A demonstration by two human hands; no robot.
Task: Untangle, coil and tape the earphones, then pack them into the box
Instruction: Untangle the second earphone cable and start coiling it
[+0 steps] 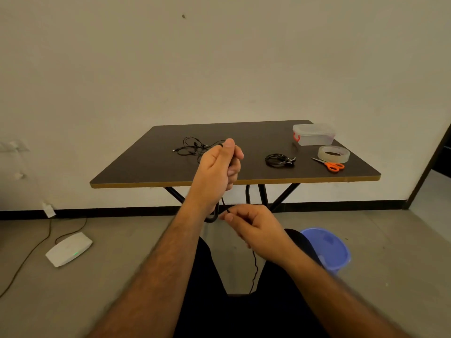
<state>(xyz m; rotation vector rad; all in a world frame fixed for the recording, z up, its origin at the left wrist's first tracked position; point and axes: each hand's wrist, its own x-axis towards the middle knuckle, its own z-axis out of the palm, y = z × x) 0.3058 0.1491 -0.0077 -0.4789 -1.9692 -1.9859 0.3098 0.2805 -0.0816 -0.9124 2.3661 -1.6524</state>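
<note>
Coiling earphone cord (254, 262): left hand (216, 170) grips the loops upright as a former, right hand (253, 228) pinches the loose strand just below, feeding it. Box (313, 134), tape (333, 154) beyond the hands on worktop (146, 167).

left hand (218, 170) raised in front of the table (146, 167), fingers curled round a black earphone cable (254, 269). right hand (253, 229) lower, near the table's front edge, pinching the same cable between thumb and fingertip; cable hangs down past the wrist between the knees. on the table: a tangled black earphone set (191, 148) at centre-left, a coiled black set (279, 160) to its right, then orange-handled scissors (329, 164), a clear tape roll (333, 153) and a lidded clear box (313, 134) at the far right corner. floor: white router (68, 248) left, blue bin (327, 250) right.
</note>
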